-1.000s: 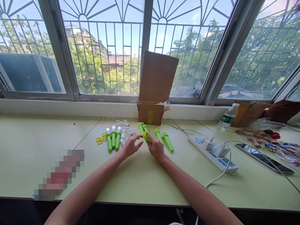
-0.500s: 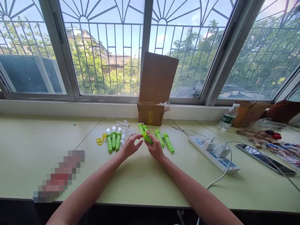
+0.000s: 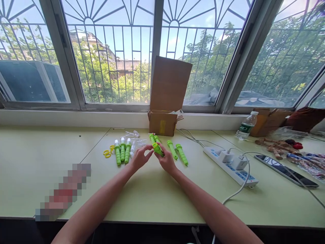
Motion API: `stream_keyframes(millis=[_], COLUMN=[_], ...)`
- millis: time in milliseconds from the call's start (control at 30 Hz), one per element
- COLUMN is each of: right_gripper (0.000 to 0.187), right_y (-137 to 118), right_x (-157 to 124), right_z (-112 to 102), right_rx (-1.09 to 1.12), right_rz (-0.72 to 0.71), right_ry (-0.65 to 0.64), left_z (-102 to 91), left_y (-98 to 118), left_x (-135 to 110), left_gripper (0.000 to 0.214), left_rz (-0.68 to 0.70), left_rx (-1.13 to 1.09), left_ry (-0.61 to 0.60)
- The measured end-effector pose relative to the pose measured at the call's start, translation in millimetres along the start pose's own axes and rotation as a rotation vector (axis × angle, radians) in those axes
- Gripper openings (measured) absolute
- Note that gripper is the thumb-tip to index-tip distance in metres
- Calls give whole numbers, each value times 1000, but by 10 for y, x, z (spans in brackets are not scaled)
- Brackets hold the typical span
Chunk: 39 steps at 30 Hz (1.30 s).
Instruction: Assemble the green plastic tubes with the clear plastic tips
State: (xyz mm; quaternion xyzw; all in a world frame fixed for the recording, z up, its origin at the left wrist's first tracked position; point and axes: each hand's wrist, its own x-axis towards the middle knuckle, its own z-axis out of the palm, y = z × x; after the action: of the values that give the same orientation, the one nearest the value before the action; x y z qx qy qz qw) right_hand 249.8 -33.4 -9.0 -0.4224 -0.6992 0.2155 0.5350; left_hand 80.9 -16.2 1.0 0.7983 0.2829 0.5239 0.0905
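My right hand (image 3: pixel 166 160) is closed around a green ribbed tube (image 3: pixel 157 149) with a yellow ring at its upper end. The tube is tilted, its yellow end towards my left hand (image 3: pixel 139 158). The left thumb and forefinger are curved and apart, their tips right beside that end; whether they touch it I cannot tell. Two green tubes (image 3: pixel 181 154) lie to the right, and others (image 3: pixel 151 137) lie behind my hands. On the left are three green tubes with clear, white-capped tops (image 3: pixel 122 149). Yellow rings (image 3: pixel 107 154) and clear plastic pieces (image 3: pixel 134 134) lie around them.
An open cardboard box (image 3: pixel 162 123) stands by the window. At right are a power strip (image 3: pixel 230 166) with plugs and cables, a phone (image 3: pixel 285 170), a water bottle (image 3: pixel 246 126) and wooden pieces (image 3: pixel 271 145). A blurred-out object (image 3: pixel 63 193) lies at front left.
The tube's yellow end has turned slightly upward and moved a little closer to my left fingertips. My right hand still holds the tube. The whole view has shifted slightly.
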Motion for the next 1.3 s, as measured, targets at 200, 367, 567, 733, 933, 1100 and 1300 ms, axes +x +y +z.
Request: stream_keyframes(millis=[200, 367, 567, 733, 933, 1100, 1300], right_gripper=[57, 57, 62, 65, 68, 75, 74], right_y=[-3, -17, -61, -123, -157, -156, -161], right_x=[4, 2, -13, -11, -15, -25, -33], right_z=[-9, -10, -14, -32, -25, -12, -12], right_rx=[40, 92, 203, 236, 294, 386, 427], right_rz=[-2, 51, 118, 144, 190, 254, 273], right_ry=[-10, -32, -84, -105, -131, -143, -160], left_z=[-7, -5, -23, -38, -46, -47, -33], left_y=[-2, -5, 7, 21, 13, 2, -8], left_x=[0, 0, 15, 24, 20, 24, 28], left_gripper=[18, 18, 18, 17, 16, 18, 18], left_rz=[-23, -49, -61, -76, -104, -110, -135], left_rx=[-30, -38, -90, -91, -63, -69, -97], left_ry=[-21, -8, -30, -32, -14, -12, 1])
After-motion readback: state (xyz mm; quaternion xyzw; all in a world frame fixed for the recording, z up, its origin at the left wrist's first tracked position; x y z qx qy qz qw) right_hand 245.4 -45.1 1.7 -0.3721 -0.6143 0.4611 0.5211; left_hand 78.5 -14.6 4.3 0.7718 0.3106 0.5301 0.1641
